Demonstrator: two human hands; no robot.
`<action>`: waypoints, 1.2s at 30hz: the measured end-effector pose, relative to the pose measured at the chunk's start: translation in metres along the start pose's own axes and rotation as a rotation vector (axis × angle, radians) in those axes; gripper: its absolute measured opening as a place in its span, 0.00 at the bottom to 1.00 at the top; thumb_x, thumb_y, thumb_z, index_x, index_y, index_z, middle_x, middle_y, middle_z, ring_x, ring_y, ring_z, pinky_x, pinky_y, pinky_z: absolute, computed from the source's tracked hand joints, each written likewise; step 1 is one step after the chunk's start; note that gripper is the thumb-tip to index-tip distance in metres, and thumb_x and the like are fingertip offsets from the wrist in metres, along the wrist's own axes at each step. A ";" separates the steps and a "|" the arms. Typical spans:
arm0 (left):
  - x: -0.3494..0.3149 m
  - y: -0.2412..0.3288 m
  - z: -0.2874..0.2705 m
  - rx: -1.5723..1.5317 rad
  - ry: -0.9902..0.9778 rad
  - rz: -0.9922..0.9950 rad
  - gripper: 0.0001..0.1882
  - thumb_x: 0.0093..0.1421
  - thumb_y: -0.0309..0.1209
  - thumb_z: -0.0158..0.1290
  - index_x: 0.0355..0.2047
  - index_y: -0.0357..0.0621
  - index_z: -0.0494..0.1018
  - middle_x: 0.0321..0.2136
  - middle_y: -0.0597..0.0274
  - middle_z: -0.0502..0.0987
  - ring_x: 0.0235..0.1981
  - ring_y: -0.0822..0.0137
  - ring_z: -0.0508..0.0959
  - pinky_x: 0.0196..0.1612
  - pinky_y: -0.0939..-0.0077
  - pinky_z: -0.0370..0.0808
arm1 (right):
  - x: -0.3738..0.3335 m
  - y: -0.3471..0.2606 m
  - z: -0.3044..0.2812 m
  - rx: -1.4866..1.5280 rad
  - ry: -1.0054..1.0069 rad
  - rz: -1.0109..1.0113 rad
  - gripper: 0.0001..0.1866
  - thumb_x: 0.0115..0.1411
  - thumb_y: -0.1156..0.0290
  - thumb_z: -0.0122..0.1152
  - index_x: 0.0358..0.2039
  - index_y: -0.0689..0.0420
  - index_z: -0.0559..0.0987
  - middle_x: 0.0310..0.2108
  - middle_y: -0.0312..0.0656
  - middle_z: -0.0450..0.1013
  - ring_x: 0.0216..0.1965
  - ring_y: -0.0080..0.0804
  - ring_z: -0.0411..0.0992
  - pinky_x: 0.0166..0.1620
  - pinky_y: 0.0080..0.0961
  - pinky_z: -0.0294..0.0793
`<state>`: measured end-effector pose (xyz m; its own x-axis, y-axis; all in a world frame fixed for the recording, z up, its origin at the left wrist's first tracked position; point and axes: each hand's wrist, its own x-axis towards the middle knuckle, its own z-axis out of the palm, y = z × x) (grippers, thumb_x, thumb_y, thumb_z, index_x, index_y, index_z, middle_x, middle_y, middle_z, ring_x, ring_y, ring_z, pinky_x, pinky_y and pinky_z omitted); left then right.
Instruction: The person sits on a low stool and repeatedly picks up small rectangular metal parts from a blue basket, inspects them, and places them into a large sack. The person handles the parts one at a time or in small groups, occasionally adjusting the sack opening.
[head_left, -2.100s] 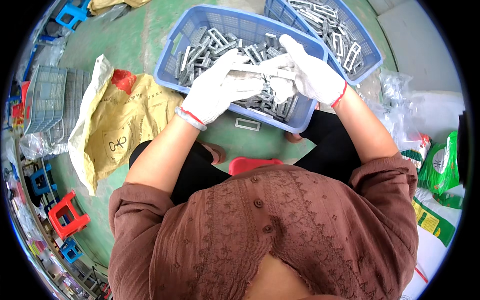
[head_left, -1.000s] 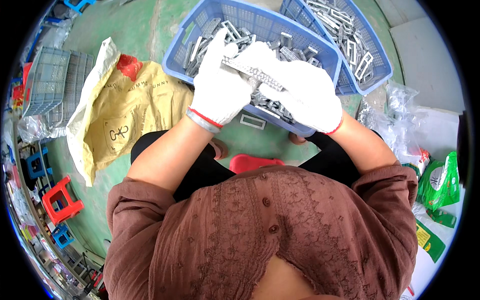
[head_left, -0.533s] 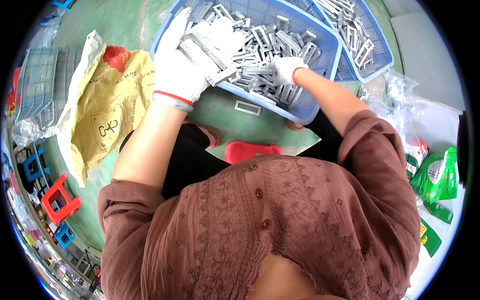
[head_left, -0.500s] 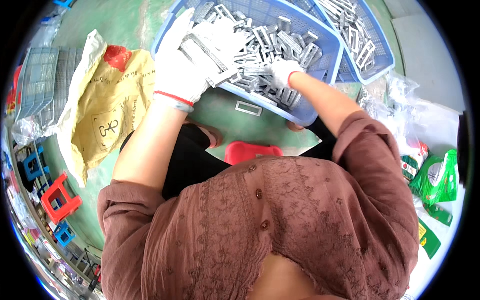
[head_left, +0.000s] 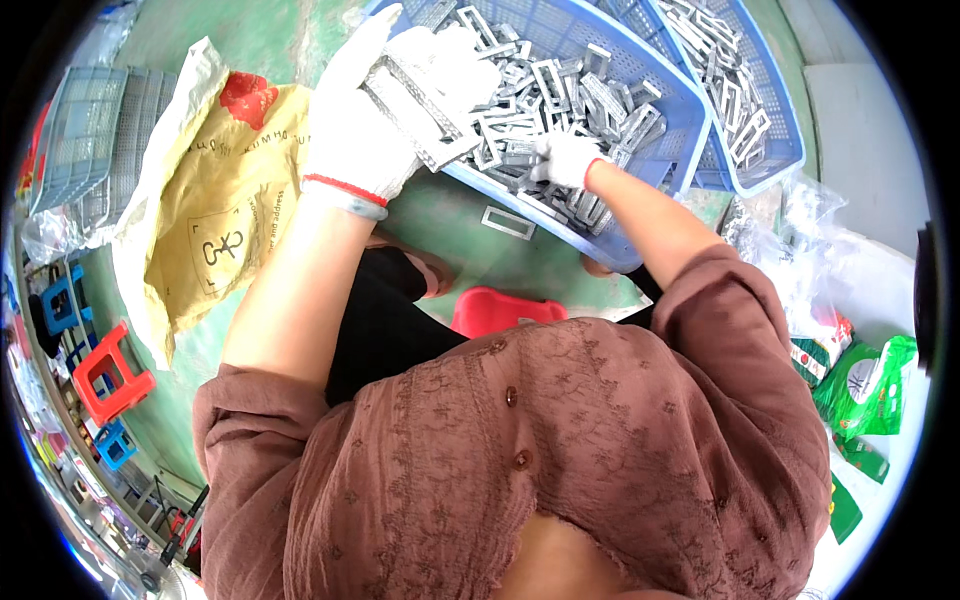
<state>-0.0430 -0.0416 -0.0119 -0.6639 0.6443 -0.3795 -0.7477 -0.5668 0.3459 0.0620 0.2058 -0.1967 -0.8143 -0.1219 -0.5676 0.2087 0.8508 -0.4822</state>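
My left hand (head_left: 350,135), in a white glove with a red cuff edge, is closed on a grey metal rectangular frame (head_left: 437,154) at the near left corner of a blue plastic basket (head_left: 686,130). Its fingers are partly washed out by glare. Many similar metal frames (head_left: 600,100) lie jumbled in that basket. Among them, toward the near side, my gloved right hand (head_left: 570,162) has its fingers curled down against the pieces. Whatever sits between those fingertips cannot be made out. One loose frame (head_left: 508,222) lies on the green floor just outside the basket.
A second blue basket (head_left: 790,150) of metal frames stands at the far right. A yellow sack (head_left: 225,230) lies left of my arm, with grey crates (head_left: 85,140) beyond. A red stool (head_left: 505,312) sits by my legs; clear plastic bags (head_left: 805,225) are at right.
The view has shifted slightly, so the baskets sit lower and further right. My right hand's fingers have moved a little among the pieces. My left hand keeps its hold on the frame.
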 end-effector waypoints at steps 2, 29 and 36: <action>0.001 -0.003 -0.004 -0.028 0.005 0.004 0.24 0.64 0.40 0.54 0.50 0.29 0.70 0.46 0.41 0.76 0.48 0.44 0.76 0.55 0.48 0.73 | -0.011 0.018 -0.019 0.102 0.068 -0.053 0.15 0.52 0.57 0.67 0.32 0.56 0.81 0.29 0.45 0.79 0.33 0.44 0.77 0.39 0.35 0.74; -0.021 -0.042 0.014 0.221 -0.106 -0.122 0.19 0.69 0.38 0.49 0.52 0.35 0.70 0.30 0.53 0.76 0.28 0.62 0.76 0.33 0.68 0.76 | -0.152 -0.100 -0.119 1.158 0.213 -0.405 0.20 0.65 0.68 0.62 0.56 0.63 0.76 0.47 0.44 0.78 0.48 0.29 0.77 0.54 0.28 0.75; -0.017 -0.042 0.007 0.180 -0.178 -0.038 0.22 0.68 0.34 0.50 0.58 0.33 0.66 0.42 0.49 0.76 0.40 0.56 0.79 0.46 0.58 0.80 | -0.150 -0.109 -0.113 1.107 0.277 -0.392 0.35 0.60 0.79 0.64 0.66 0.61 0.62 0.61 0.50 0.67 0.57 0.30 0.70 0.50 0.28 0.77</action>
<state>-0.0003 -0.0254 -0.0134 -0.6118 0.7525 -0.2437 -0.7480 -0.4503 0.4875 0.1003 0.1886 0.0165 -0.9865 -0.0449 -0.1577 0.1624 -0.1350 -0.9774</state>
